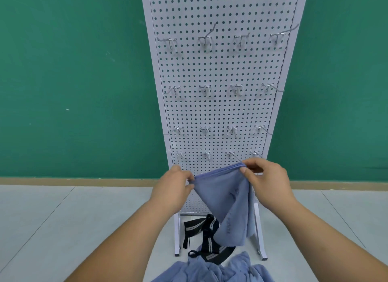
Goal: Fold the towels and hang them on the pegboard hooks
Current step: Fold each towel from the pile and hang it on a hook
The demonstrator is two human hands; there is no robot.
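Two hands pinch a blue towel (228, 200), folded, hanging limp.

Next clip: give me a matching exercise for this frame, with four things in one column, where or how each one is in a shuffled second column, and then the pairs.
Things
1. held blue towel
2. black striped cloth
3. blue heap
4. hooks

Places or states
A. bare, fixed in rows on the white pegboard
B. crumpled at the bottom edge of the view
C. lying on the floor below the pegboard
D. pinched at its top edge by the left hand and right hand

Pairs: 1-D, 2-C, 3-B, 4-A
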